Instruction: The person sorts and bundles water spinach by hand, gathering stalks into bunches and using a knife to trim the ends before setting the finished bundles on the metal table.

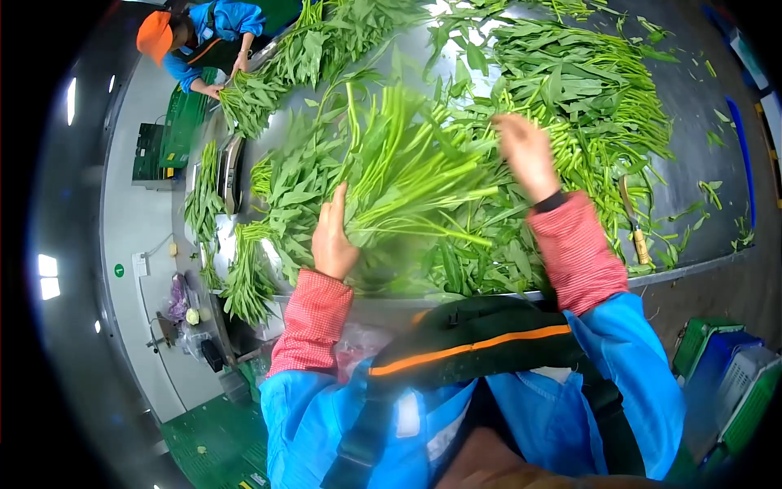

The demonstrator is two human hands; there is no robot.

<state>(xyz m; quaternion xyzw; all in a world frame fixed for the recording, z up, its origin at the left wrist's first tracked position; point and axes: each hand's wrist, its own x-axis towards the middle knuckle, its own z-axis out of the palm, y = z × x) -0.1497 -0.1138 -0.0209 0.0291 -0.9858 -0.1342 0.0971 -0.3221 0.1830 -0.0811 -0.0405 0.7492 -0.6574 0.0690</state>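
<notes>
My left hand (332, 238) is closed around the side of a loose bunch of water spinach (407, 175), thumb up. The bunch is raised over the table, its pale cut stems fanned to the right and blurred by motion. My right hand (525, 155) is up beside the stem ends, slightly blurred, fingers apart and nothing visible in them. Beneath it lies a big heap of water spinach (570, 81) with stems pointing right. More leafy bunches (297, 183) lie left of my left hand. A knife with a yellowish handle (640, 246) rests near the table's front edge.
Across the metal table (688, 183), a co-worker in an orange cap (155, 37) handles another bunch. A scale-like device (233, 175) stands at the left edge with bunches around it. Stacked crates (717, 367) stand at lower right, and green crates (216, 440) at lower left.
</notes>
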